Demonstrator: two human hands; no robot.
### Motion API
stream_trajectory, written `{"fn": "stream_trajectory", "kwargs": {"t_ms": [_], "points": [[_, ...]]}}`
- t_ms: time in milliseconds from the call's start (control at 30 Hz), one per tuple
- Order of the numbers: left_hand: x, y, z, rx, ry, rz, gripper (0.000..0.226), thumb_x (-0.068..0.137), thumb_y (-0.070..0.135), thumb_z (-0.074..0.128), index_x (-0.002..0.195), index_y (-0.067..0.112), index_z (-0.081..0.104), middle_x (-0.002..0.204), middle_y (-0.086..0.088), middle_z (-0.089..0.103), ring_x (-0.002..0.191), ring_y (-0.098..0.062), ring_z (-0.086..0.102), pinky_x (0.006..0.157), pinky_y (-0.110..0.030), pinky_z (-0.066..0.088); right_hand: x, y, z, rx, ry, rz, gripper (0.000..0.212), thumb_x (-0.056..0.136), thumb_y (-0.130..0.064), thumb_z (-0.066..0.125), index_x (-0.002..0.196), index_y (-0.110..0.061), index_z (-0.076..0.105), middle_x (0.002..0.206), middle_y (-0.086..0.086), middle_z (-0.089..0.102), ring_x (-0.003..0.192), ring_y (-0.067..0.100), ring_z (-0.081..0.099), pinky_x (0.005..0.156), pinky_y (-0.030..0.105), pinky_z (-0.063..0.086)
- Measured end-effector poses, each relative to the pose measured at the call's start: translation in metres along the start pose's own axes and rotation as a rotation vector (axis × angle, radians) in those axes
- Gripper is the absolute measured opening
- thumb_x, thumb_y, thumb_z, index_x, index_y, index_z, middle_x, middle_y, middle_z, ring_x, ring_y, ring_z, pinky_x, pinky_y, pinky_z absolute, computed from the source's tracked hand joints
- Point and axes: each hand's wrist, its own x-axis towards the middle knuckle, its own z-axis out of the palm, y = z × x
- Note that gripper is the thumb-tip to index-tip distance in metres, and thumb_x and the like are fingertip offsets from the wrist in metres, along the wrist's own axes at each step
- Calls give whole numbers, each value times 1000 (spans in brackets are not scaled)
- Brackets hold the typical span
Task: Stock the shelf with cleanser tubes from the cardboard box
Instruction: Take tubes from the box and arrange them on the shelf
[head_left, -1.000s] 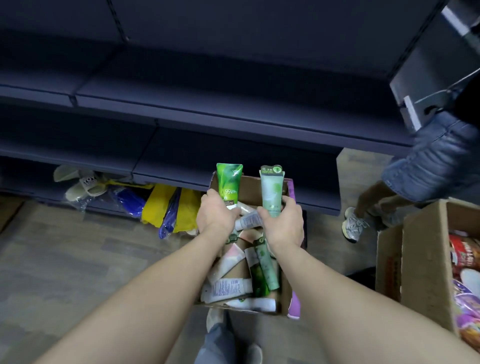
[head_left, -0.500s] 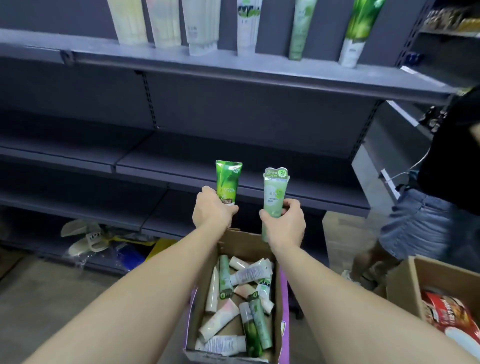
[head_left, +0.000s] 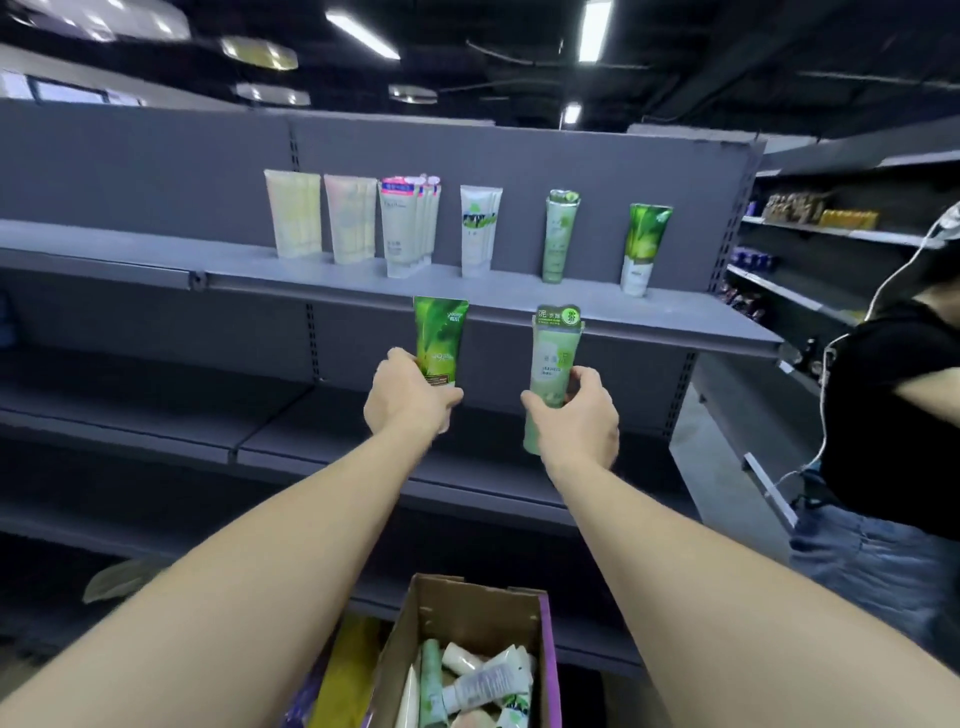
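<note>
Big gray shelf (head_left: 519, 299) up front, with a row of tubes standing on their caps: pale yellow tube (head_left: 294, 214), pale pink tube (head_left: 350, 218), bunch of white tubes with pink tops (head_left: 408, 226), white tube with a green band (head_left: 479, 231), light green tube on the shelf (head_left: 558, 236), and bright green tube on the shelf (head_left: 643, 247).

Off to the right, another person (head_left: 893, 415) in a black top and jeans.

Down low, open cardboard box (head_left: 478, 613) with more tubes lying mixed up inside.

Both arms stretched out below the shelf edge.

Left hand (head_left: 408, 397) closed around the bottom of a bright green leaf tube (head_left: 439, 338), held upright.

Right hand (head_left: 576, 415) closed around a pale green tube (head_left: 553, 364), also upright, just under the shelf front.
</note>
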Motion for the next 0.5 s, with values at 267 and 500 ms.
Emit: {"fn": "stream_trajectory", "kwargs": {"t_ms": [267,500], "points": [[22,44,-34,-18,95,71,55,68,38,82,109,16,54,106,-3,63,93,-25,63,71,-34,49,39,-50,-21,43,40,-68,45,79,-43,76,113,-21,57,110,-3,58,86,15,50,75,31,43],[50,55,-33,-74,87,117,47,72,38,79,106,17,55,100,1,64,85,-23,61,68,-31,46,70,-64,-11,28,63,-70,43,80,-43,75,111,-21,54,109,-2,59,85,17,50,72,32,43]]}}
